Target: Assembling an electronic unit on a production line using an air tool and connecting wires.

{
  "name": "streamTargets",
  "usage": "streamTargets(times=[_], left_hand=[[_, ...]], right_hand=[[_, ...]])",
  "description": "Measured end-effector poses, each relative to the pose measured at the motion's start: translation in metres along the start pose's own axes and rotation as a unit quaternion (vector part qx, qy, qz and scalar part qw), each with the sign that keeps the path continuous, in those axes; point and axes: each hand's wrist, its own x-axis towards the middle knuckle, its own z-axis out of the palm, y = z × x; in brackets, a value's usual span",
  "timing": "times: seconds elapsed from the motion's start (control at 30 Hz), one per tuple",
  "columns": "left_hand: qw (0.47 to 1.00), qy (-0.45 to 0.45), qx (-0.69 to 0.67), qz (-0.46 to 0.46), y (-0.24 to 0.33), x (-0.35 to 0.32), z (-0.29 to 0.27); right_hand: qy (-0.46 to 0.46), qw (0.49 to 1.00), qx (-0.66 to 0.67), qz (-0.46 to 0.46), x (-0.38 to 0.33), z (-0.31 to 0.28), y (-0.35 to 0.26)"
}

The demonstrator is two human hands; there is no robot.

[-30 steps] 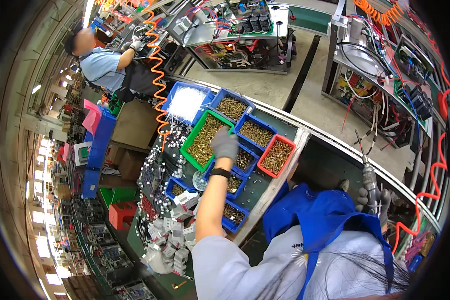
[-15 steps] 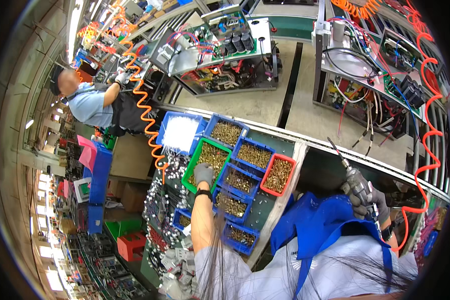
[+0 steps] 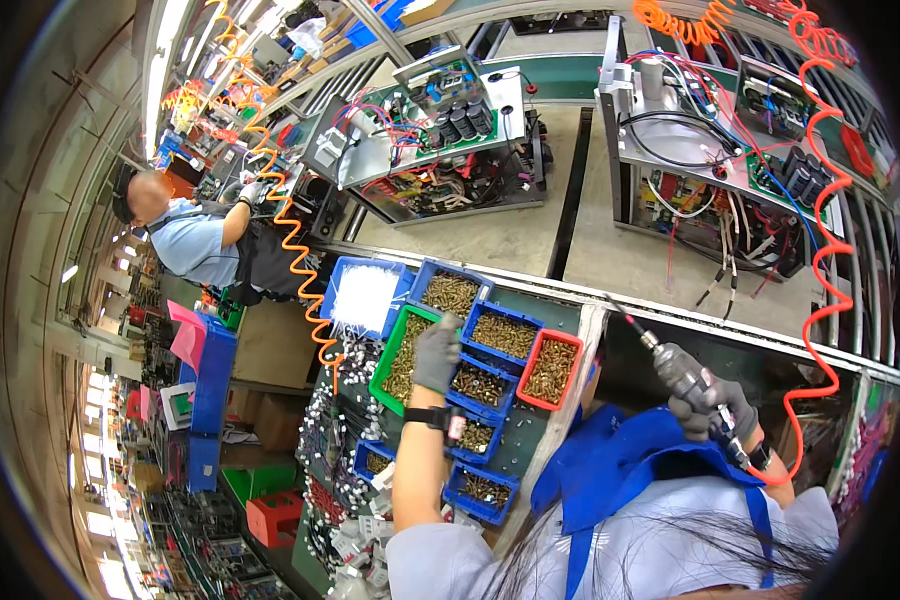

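My left hand [image 3: 436, 358], in a grey glove, is raised over the right edge of a green bin [image 3: 387, 401] full of brass-coloured screws. Its fingers are curled together; whatever lies between them is hidden. A pneumatic screwdriver [image 3: 682, 372] rests in my gloved right hand [image 3: 722, 402], fingers wrapped round its body. The long bit points up and left, toward the bench rail, and touches nothing. Beside the green bin stand a red bin [image 3: 540, 403] and several blue bins [image 3: 515, 357], also holding small brass-coloured fasteners.
Two open metal chassis [image 3: 440, 200] [image 3: 690, 150] with wires and circuit boards stand across the rail. An orange coiled hose [image 3: 818, 260] runs to the screwdriver; another [image 3: 288, 225] hangs at left. A blue tray [image 3: 328, 300] holds white strips. A co-worker [image 3: 200, 240] stands far left.
My left hand has lifted out of the green bin's screws and shifted right, its fingers now curled upward. The screwdriver in my right hand has moved slightly left and down.
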Motion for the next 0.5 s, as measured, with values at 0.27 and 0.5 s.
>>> streamTargets(times=[0.27,0.5], left_hand=[[0.957,-0.285,-0.015,-0.046,0.029,-0.048,0.196],[0.971,-0.238,0.023,-0.014,0.026,-0.049,0.246]], right_hand=[[0.081,0.872,-0.480,-0.055,0.001,0.043,-0.001],[0.082,0.874,-0.464,-0.121,-0.029,0.038,-0.015]])
